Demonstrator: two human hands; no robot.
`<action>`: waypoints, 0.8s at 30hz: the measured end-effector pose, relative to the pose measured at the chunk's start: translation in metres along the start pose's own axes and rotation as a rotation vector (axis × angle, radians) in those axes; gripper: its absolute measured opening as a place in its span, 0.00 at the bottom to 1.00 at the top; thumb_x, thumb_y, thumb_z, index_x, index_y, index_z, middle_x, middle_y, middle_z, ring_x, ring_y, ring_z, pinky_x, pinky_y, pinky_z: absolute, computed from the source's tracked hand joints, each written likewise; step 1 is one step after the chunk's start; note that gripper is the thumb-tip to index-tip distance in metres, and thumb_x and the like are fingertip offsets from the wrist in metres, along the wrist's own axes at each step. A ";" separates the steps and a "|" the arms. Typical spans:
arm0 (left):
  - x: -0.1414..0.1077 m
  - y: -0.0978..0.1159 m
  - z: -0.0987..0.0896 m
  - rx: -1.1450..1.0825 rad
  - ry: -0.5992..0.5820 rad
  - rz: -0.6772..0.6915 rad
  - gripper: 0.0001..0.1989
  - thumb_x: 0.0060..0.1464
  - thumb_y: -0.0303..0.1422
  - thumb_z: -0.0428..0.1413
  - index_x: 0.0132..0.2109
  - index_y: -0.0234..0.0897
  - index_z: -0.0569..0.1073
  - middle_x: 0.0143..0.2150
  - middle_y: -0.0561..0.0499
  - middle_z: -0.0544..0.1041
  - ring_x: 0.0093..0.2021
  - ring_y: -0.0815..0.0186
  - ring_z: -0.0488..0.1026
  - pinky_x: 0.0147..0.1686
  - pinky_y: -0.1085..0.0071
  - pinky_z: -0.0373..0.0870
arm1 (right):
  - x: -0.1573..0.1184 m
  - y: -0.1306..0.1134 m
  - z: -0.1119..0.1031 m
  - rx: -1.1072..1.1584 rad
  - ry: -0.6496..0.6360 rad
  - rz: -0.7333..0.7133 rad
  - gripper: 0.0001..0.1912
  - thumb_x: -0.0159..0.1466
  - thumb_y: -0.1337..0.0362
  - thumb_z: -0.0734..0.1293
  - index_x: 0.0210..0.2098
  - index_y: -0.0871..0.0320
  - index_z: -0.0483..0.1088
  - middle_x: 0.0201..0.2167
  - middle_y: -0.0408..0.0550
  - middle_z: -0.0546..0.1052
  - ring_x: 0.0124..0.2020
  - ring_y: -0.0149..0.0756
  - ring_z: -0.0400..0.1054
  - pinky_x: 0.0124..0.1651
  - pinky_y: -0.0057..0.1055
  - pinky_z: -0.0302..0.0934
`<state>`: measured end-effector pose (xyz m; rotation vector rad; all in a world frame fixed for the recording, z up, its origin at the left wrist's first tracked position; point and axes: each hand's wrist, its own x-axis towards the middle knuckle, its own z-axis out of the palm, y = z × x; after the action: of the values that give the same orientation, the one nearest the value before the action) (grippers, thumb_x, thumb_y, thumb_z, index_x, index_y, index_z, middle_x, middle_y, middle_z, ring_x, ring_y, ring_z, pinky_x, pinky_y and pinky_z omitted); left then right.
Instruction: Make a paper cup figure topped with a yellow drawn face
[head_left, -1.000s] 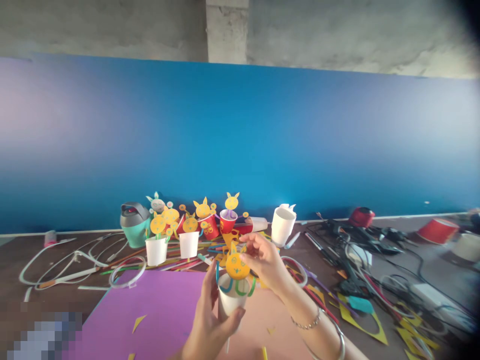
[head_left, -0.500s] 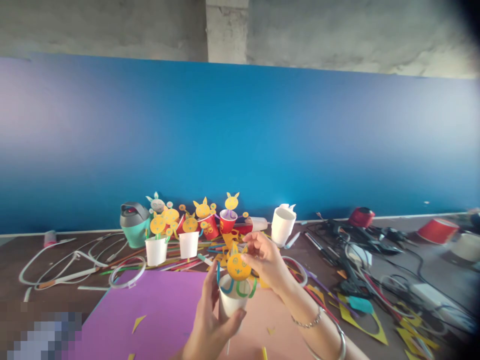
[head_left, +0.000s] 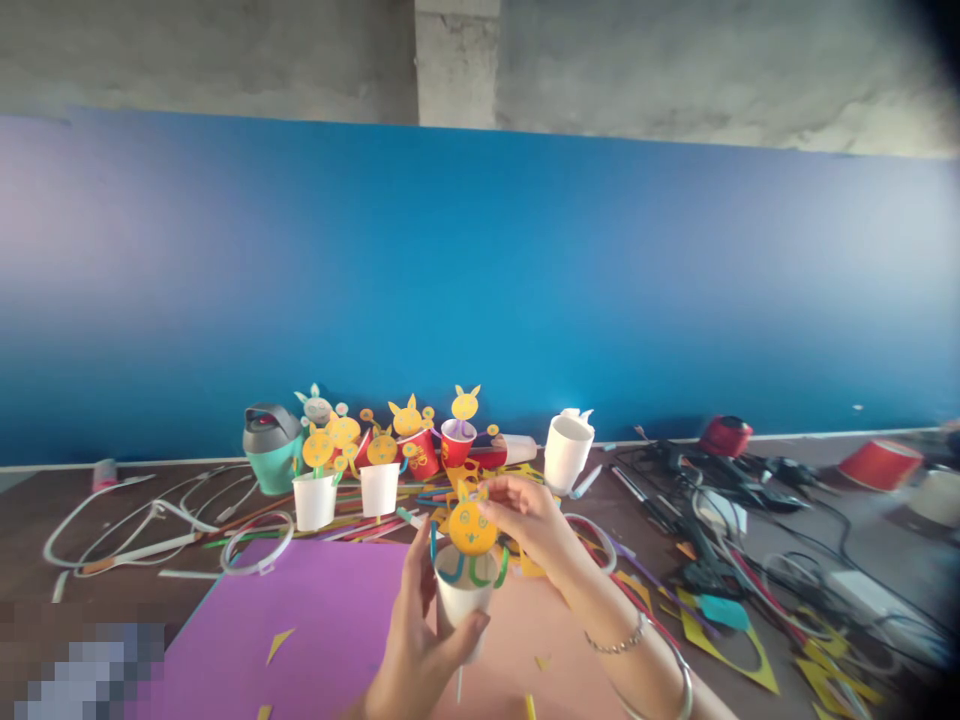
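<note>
My left hand (head_left: pixel 431 625) is wrapped round a white paper cup (head_left: pixel 463 603), held upright over the coloured sheets. A yellow paper animal face (head_left: pixel 472 527) with pointed ears stands above the cup's mouth. My right hand (head_left: pixel 523 518) pinches the right edge of that face between thumb and fingers. From the rim curl a blue strip (head_left: pixel 452 570) on the left and a green strip (head_left: pixel 501 570) on the right. A thin white stick (head_left: pixel 459 685) shows below the cup.
Behind stand white cups (head_left: pixel 315 502) and red cups (head_left: pixel 457 445) bearing similar faces, beside a teal-and-grey container (head_left: pixel 271 455). A larger white cup (head_left: pixel 568 452) is at back right. Purple paper (head_left: pixel 315 610) lies in front; black cables (head_left: pixel 697 540) and yellow scraps (head_left: pixel 735 650) clutter the right.
The yellow face has shifted slightly left and up, now more upright over the cup. My right hand has moved with it, still pinching its edge. My left hand keeps its hold on the cup.
</note>
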<state>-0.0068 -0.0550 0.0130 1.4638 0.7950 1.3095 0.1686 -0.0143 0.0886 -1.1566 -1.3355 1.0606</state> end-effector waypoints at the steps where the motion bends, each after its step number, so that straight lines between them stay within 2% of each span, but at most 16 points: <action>1: 0.000 0.000 0.000 -0.001 0.001 0.001 0.47 0.53 0.37 0.61 0.70 0.47 0.39 0.67 0.40 0.60 0.65 0.50 0.60 0.59 0.59 0.64 | -0.001 0.000 0.000 -0.017 -0.012 0.018 0.14 0.57 0.54 0.71 0.34 0.59 0.71 0.29 0.44 0.74 0.29 0.33 0.68 0.29 0.27 0.60; 4: 0.000 -0.002 0.000 0.004 -0.011 0.007 0.48 0.52 0.37 0.61 0.70 0.48 0.39 0.66 0.40 0.62 0.64 0.51 0.61 0.59 0.59 0.64 | -0.002 0.001 0.001 -0.058 -0.020 0.054 0.16 0.58 0.51 0.69 0.27 0.59 0.69 0.22 0.40 0.69 0.21 0.28 0.59 0.23 0.25 0.51; 9: -0.001 -0.004 -0.002 -0.039 -0.035 0.000 0.51 0.49 0.40 0.64 0.70 0.48 0.40 0.67 0.39 0.59 0.65 0.48 0.59 0.61 0.57 0.61 | 0.000 0.003 0.002 -0.049 -0.001 0.020 0.18 0.58 0.54 0.69 0.22 0.58 0.62 0.18 0.37 0.60 0.20 0.25 0.51 0.23 0.25 0.46; 14: -0.001 -0.005 -0.004 -0.101 -0.127 -0.011 0.57 0.45 0.44 0.65 0.70 0.49 0.35 0.66 0.39 0.61 0.65 0.47 0.59 0.61 0.55 0.60 | 0.002 0.005 -0.001 -0.098 0.000 -0.065 0.20 0.59 0.55 0.68 0.20 0.58 0.57 0.17 0.36 0.55 0.20 0.24 0.48 0.23 0.25 0.42; 17: -0.002 -0.007 -0.004 -0.063 -0.145 -0.025 0.54 0.50 0.41 0.63 0.70 0.48 0.32 0.66 0.38 0.60 0.65 0.48 0.60 0.61 0.54 0.59 | 0.004 0.010 -0.002 -0.073 -0.008 -0.056 0.20 0.58 0.54 0.68 0.20 0.58 0.59 0.16 0.36 0.58 0.19 0.24 0.51 0.22 0.25 0.44; 20: -0.001 -0.007 -0.004 -0.031 -0.144 -0.073 0.51 0.54 0.38 0.60 0.69 0.49 0.31 0.66 0.38 0.61 0.65 0.51 0.60 0.62 0.56 0.58 | 0.006 0.013 -0.002 -0.043 -0.007 -0.010 0.19 0.57 0.52 0.70 0.22 0.60 0.66 0.18 0.39 0.65 0.20 0.26 0.57 0.23 0.25 0.50; 22: 0.000 -0.007 -0.003 -0.041 -0.126 -0.099 0.49 0.55 0.37 0.59 0.69 0.49 0.31 0.66 0.39 0.61 0.65 0.52 0.60 0.62 0.55 0.58 | 0.007 0.013 -0.003 -0.050 -0.031 0.009 0.18 0.56 0.51 0.71 0.27 0.61 0.72 0.23 0.44 0.73 0.24 0.31 0.64 0.27 0.27 0.57; 24: 0.002 -0.007 -0.003 -0.075 -0.098 -0.115 0.49 0.55 0.37 0.59 0.69 0.49 0.32 0.67 0.38 0.60 0.64 0.51 0.61 0.62 0.54 0.59 | 0.007 0.011 -0.005 -0.072 -0.052 -0.004 0.20 0.56 0.50 0.71 0.35 0.62 0.75 0.31 0.49 0.78 0.32 0.39 0.71 0.33 0.31 0.63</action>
<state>-0.0083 -0.0506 0.0063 1.3911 0.7468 1.1602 0.1740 -0.0052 0.0790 -1.1858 -1.4255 1.0534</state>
